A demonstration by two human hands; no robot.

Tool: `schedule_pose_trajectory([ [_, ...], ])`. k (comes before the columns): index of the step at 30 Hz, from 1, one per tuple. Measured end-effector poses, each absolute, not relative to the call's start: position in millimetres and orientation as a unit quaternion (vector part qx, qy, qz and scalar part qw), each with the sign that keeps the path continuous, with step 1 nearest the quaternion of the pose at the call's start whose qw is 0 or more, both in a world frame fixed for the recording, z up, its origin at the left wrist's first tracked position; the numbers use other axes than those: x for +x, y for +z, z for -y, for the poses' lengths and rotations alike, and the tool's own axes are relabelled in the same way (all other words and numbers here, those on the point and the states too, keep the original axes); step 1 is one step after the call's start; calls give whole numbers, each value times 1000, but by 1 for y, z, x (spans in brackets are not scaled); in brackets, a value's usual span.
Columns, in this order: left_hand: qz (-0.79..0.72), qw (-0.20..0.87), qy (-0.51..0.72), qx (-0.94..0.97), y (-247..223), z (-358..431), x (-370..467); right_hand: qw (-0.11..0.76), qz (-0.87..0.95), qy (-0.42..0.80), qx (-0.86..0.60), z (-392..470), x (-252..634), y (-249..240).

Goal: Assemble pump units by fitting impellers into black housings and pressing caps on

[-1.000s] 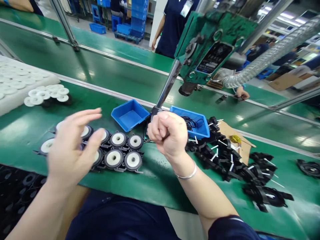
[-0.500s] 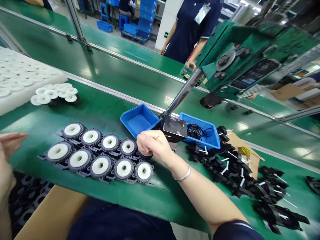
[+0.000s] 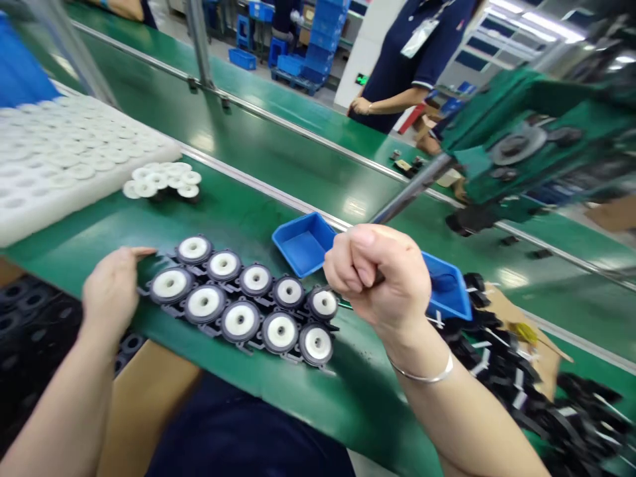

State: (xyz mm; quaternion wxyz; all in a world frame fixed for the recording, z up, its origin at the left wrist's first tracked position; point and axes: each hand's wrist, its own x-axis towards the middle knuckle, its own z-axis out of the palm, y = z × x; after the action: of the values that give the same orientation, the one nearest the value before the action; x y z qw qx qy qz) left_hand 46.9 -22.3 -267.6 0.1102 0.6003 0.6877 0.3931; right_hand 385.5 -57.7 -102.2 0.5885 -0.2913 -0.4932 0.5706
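Two rows of black round parts with white ring-shaped discs (image 3: 240, 320) on them lie on the green bench. At their left end is my left hand (image 3: 112, 286), its fingers stretched toward the nearest parts; whether it touches them I cannot tell. My right hand (image 3: 381, 275) is raised in a fist to the right of the rows, in front of the press. Anything inside that fist is hidden. The fist covers the foot of the press and part of a blue bin (image 3: 444, 285).
A green press head (image 3: 527, 142) overhangs at right. A blue tray (image 3: 305, 244) sits behind the rows. White discs (image 3: 163, 179) are piled beside a white foam tray (image 3: 94, 199). Black parts with white ties (image 3: 517, 377) fill the right side. A co-worker (image 3: 397, 73) stands across the bench.
My left hand has come in from the left edge to the rows' end. My right hand has risen away from the back row, uncovering its last disc. The whole view has shifted.
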Motion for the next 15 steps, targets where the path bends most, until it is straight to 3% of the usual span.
schedule_pose_trajectory([
  [15, -637, 151, 429, 623, -267, 21, 50, 448, 599, 634, -197, -8, 218, -135],
])
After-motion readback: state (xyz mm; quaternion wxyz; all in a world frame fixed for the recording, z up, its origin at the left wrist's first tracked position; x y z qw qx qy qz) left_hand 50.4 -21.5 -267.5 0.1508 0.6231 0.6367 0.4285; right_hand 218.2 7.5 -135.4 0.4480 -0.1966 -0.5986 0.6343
